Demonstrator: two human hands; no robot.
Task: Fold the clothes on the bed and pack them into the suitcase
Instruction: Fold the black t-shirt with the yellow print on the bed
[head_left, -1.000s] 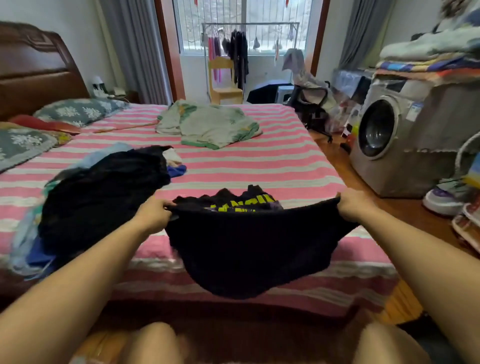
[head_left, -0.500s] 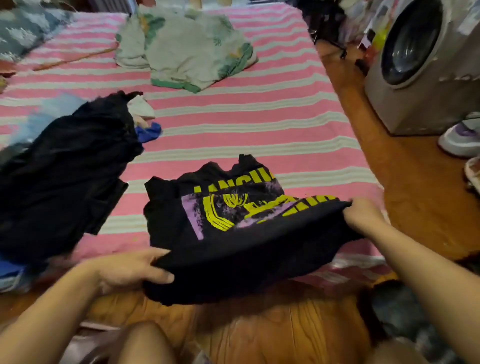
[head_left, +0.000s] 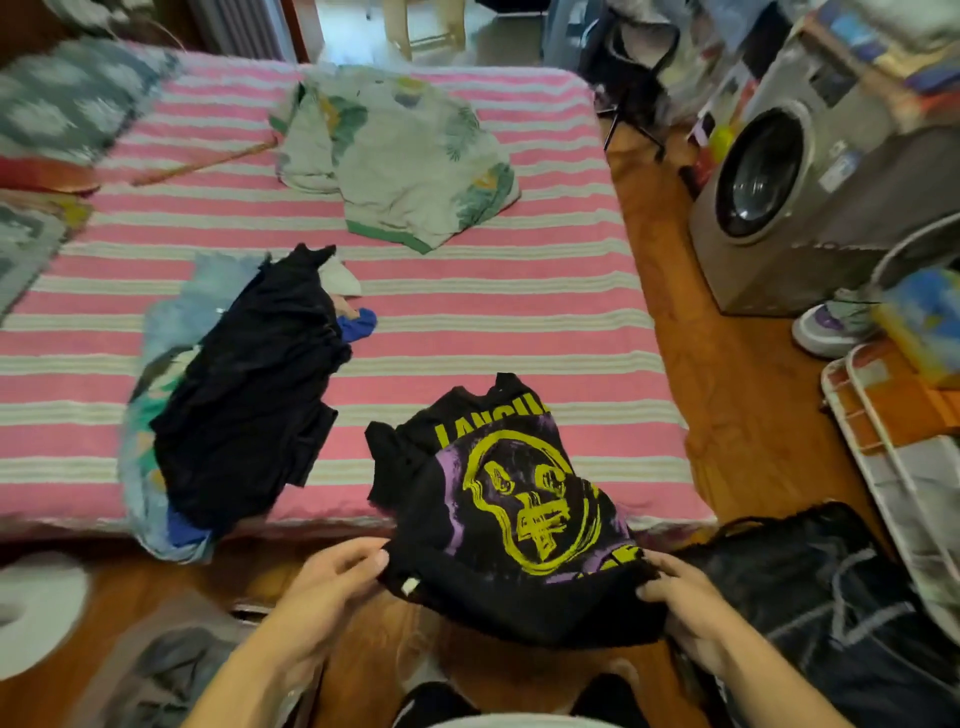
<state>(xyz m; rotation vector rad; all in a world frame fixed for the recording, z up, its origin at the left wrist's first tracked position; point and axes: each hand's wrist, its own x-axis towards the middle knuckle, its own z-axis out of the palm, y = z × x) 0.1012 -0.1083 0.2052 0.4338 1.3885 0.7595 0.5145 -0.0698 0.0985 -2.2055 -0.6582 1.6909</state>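
A black T-shirt with a yellow and purple print lies half on the near edge of the pink striped bed and hangs over it toward me. My left hand grips its lower left edge. My right hand pinches the lower right edge. A pile of dark and blue clothes lies on the bed to the left. A pale leaf-print garment is spread farther back. The open dark suitcase lies on the floor at the lower right.
A washing machine stands right of the bed, with a shoe and a white rack near it. Pillows lie at the far left. A white round object and grey fabric lie on the wooden floor at lower left.
The shirt has been pulled toward me and its print now faces up. Both hands moved down and closer together along its lower edge. The view tilted down, showing the suitcase.
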